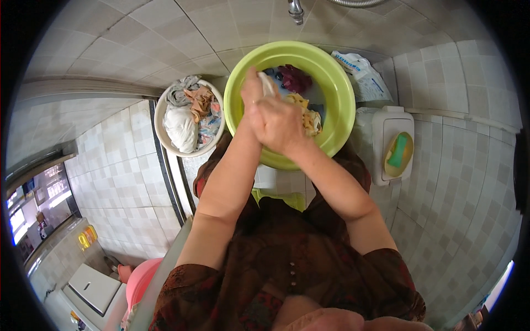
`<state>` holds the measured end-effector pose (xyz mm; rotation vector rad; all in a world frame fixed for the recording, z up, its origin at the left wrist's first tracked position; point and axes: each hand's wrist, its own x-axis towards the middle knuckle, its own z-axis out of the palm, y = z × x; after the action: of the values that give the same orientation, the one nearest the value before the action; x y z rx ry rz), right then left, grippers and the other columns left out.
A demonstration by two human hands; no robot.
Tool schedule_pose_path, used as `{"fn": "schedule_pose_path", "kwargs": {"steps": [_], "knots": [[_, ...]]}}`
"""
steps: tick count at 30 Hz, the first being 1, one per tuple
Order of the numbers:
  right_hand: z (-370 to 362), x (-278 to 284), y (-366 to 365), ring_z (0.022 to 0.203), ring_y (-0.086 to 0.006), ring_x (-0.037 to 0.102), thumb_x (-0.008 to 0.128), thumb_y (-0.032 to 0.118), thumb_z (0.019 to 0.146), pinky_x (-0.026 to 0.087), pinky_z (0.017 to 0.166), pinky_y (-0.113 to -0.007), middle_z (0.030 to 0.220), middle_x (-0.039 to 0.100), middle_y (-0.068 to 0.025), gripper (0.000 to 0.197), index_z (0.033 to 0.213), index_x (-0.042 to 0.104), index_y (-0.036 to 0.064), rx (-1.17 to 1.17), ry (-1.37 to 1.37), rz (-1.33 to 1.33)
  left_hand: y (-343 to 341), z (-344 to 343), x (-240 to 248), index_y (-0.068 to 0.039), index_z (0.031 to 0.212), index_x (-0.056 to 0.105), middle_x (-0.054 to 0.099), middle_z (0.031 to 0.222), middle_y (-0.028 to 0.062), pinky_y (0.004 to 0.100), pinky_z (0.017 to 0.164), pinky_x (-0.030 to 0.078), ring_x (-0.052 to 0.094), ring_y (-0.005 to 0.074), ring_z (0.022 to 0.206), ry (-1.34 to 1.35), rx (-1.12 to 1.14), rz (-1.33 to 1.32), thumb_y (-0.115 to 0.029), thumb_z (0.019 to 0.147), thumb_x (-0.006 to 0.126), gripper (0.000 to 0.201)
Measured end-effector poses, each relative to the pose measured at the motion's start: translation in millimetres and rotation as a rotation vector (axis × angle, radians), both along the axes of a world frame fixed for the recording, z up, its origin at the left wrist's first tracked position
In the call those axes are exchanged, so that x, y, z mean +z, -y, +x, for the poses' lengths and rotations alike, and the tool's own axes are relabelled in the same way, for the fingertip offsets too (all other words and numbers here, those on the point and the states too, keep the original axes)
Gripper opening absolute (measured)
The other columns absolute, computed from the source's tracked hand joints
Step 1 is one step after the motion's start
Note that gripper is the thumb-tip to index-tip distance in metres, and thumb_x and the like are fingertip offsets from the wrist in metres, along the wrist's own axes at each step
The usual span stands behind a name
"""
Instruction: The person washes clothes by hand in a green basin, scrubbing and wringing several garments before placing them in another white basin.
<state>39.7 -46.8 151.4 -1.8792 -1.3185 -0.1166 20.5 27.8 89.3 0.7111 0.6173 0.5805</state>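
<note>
Over the left side of a yellow-green basin (343,132), my two hands are pressed close together. My left hand (252,91) is closed around a white cloth (268,85), of which only a short piece shows. My right hand (279,124) makes a fist against it and grips the same cloth; its fingers are partly hidden. Below them, cloudy water in the basin holds a dark red garment (295,79) and a yellow patterned cloth (310,118). Some dark blue fabric also lies in the water.
A white basin (158,121) heaped with clothes stands to the left. At the right are a white printed bag (361,77) and a lidded white bin (393,114) carrying a yellow dish (407,157) with a green item. A metal tap (296,12) juts from the wall above.
</note>
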Motion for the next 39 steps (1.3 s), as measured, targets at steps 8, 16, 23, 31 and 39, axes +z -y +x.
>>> {"fn": "schedule_pose_path", "kwargs": {"steps": [8, 16, 23, 31, 39], "knots": [[-1, 4, -4, 0.053, -0.0316, 0.055, 0.057, 0.02, 0.079, 0.043, 0.048, -0.039, 0.061, 0.054, -0.0152, 0.022, 0.061, 0.05, 0.0088, -0.013, -0.09, 0.092, -10, -7, -9, -0.004, 0.107, 0.056, 0.058, 0.092, 0.0093, 0.0356, 0.069, 0.047, 0.056, 0.0211, 0.081, -0.005, -0.109, 0.167, -0.03, 0.094, 0.039, 0.033], [43, 0, 1, 0.052, -0.032, 0.057, 0.052, 0.025, 0.082, 0.044, 0.047, -0.041, 0.058, 0.055, -0.0159, 0.025, 0.063, 0.056, 0.0089, -0.309, -0.132, -0.141, 25, 11, 71, -0.001, 0.112, 0.051, 0.059, 0.097, 0.0111, 0.0343, 0.069, 0.047, 0.056, 0.0212, 0.083, -0.543, -0.133, 0.304, -0.03, 0.092, 0.045, 0.037], [87, -3, 2, 0.057, -0.0288, 0.061, 0.039, 0.031, 0.092, 0.048, 0.059, -0.041, 0.066, 0.062, -0.0169, 0.042, 0.07, 0.063, 0.0038, -0.518, -0.346, -0.277, 29, 13, 62, -0.007, 0.109, 0.053, 0.063, 0.088, 0.0092, 0.0361, 0.072, 0.051, 0.061, 0.02, 0.076, -0.108, -0.249, -0.565, -0.038, 0.091, 0.049, 0.037], [97, 34, 19, 0.077, -0.0187, 0.062, 0.035, 0.053, 0.094, 0.05, 0.073, -0.032, 0.091, 0.065, -0.01, 0.061, 0.101, 0.062, -0.0024, -0.15, -1.611, 0.03, -21, 5, 84, -0.001, 0.115, 0.051, 0.059, 0.111, 0.0124, 0.0395, 0.091, 0.045, 0.057, 0.027, 0.101, -0.005, 0.012, -0.453, -0.037, 0.095, 0.044, 0.042], [93, 35, 28, 0.087, -0.0122, 0.059, 0.07, 0.027, 0.081, 0.049, 0.076, -0.026, 0.097, 0.062, -0.0064, 0.039, 0.106, 0.057, 0.0, -0.082, -1.423, 0.065, -27, -1, 79, -0.002, 0.097, 0.061, 0.062, 0.078, 0.0046, 0.0279, 0.062, 0.048, 0.06, 0.0154, 0.069, -0.209, -0.128, 0.045, -0.038, 0.092, 0.052, 0.037]]}}
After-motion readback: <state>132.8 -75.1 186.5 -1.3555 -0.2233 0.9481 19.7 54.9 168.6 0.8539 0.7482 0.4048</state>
